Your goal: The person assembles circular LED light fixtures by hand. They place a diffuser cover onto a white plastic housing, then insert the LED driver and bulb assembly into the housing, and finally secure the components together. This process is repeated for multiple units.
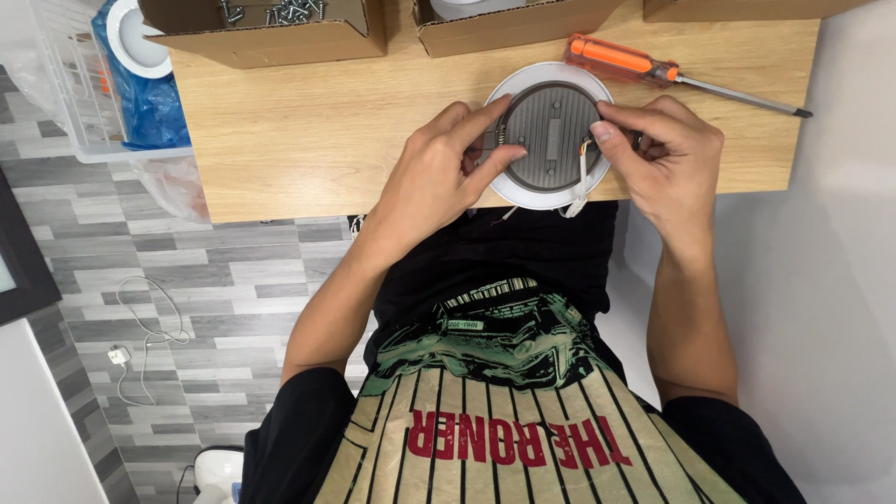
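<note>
Round lamp (551, 138), ribbed grey back up, lies at the table (308, 140) edge, upper centre of frame. Left hand (439, 177) pinches its left rim, grip narrow. Right hand (667, 159) pinches the right rim by the white wire (581, 182). Orange screwdriver (653, 70) just above. Screw box (271, 28) upper left.

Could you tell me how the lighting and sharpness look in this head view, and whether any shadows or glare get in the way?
Head view: even, soft light; the round lamp, left hand and right hand are sharp. The hands cast only faint shadows on the wooden table; no strong glare, just a mild sheen on the orange screwdriver. Wide-angle lens bends the floor tiles at the left edge.
</note>
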